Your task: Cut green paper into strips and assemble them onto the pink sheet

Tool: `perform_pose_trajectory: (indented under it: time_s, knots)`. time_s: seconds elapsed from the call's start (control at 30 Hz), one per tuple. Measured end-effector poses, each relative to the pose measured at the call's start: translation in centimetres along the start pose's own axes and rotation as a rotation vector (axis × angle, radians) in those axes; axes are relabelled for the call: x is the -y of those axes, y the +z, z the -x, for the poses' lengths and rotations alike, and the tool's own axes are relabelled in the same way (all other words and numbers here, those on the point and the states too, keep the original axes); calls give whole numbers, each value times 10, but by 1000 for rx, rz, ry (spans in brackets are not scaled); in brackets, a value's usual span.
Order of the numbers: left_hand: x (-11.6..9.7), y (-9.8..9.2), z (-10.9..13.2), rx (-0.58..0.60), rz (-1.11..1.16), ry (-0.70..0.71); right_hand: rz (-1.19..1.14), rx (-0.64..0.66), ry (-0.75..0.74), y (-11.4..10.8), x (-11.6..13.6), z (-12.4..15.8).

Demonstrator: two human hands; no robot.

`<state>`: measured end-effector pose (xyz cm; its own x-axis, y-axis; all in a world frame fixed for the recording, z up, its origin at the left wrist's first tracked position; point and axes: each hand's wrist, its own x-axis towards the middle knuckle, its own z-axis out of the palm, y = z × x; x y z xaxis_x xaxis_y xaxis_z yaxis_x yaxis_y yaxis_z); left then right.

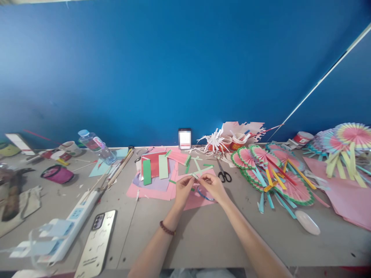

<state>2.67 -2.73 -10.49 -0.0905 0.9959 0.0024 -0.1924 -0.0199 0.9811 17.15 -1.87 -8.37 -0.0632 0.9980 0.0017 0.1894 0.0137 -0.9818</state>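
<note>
Over the middle of the table, my left hand (184, 188) and my right hand (212, 186) meet fingertip to fingertip. Both are closed in a pinch on a pale green paper strip (205, 169), whose end sticks out above the right fingers. Another light strip (196, 163) lies just beyond. Under the hands is pink paper (199, 202), with a blue ring-shaped item (203, 194) partly covered by my right hand. Left of them lie a dark green paper piece (147, 172), a pale green piece (163, 166) and a pleated pink paper (179, 157).
Black-handled scissors (225, 176) lie right of my hands, near pleated paper fans (269, 166) with ribbons. A phone (97, 241), a power strip (74, 224) and a water bottle (97, 144) are on the left. Another phone (184, 139) leans on the blue wall.
</note>
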Motion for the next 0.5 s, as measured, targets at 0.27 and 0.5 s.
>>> perform_pose_trajectory:
  time_s: [0.27, 0.5]
  knots:
    - [-3, 1, 0, -7, 3, 0, 2, 0, 12, 0, -1, 0]
    - [-1, 1, 0, -7, -8, 13, 15, -2, 15, 0, -5, -1]
